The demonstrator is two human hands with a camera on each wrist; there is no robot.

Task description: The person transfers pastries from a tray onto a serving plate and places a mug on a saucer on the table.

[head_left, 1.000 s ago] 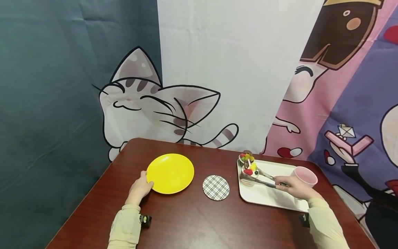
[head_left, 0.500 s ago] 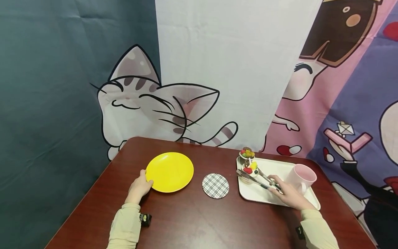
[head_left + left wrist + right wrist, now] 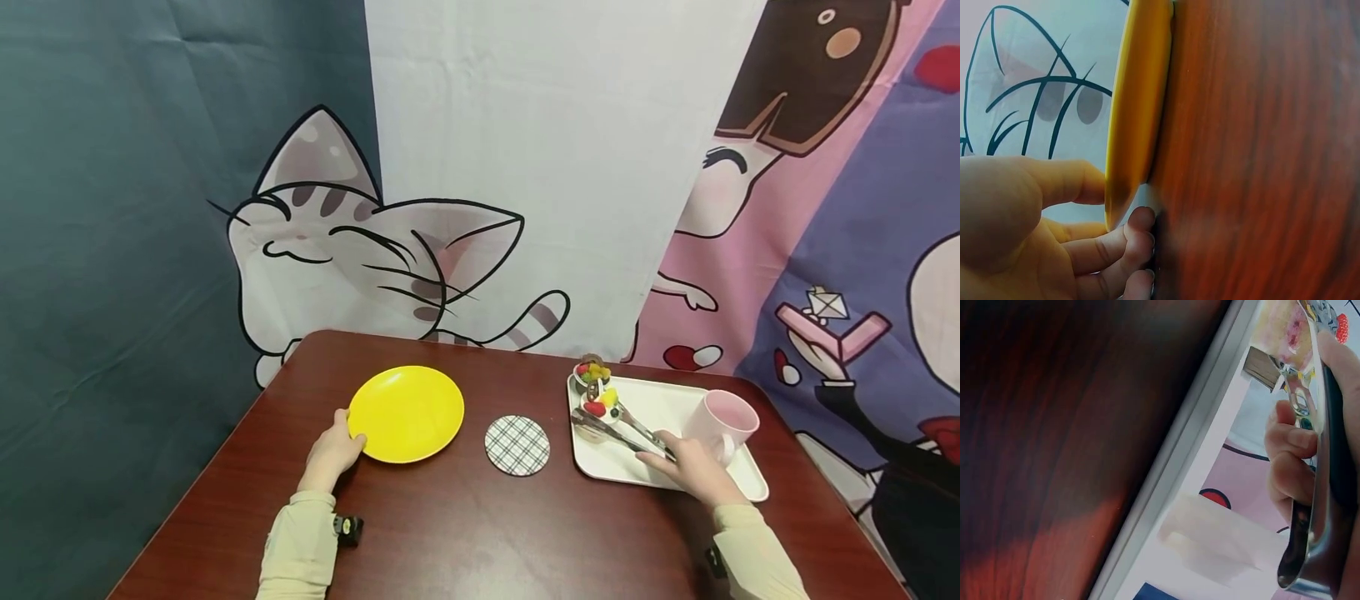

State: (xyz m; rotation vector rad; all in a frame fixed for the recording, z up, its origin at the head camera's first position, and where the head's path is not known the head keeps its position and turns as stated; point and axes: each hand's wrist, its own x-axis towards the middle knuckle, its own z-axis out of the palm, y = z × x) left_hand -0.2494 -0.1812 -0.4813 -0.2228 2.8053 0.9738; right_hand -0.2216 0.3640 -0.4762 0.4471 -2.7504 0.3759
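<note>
In the head view my left hand (image 3: 332, 454) pinches the left rim of a yellow plate (image 3: 407, 414). The left wrist view has the thumb on the plate's upper face and fingertips under its edge. My right hand (image 3: 697, 471) holds metal tongs (image 3: 613, 433) with dark grips. Their arms stand spread, one on each side of a fruit-topped cake (image 3: 597, 407) at the left end of a white tray (image 3: 667, 393). Whether the tips touch the cake cannot be told. Behind it stands a second fruit-topped dessert (image 3: 594, 373), partly hidden.
A pink mug (image 3: 720, 421) stands at the tray's right end, close to my right hand. Between plate and tray lies a round checked coaster (image 3: 517, 446). The brown table (image 3: 450, 525) ends at a cartoon-printed cloth (image 3: 540, 208).
My right hand has moved nearer to me and slightly left, and its fingers have loosened on the tongs, whose arms are spread wider. The left hand keeps its hold on the plate.
</note>
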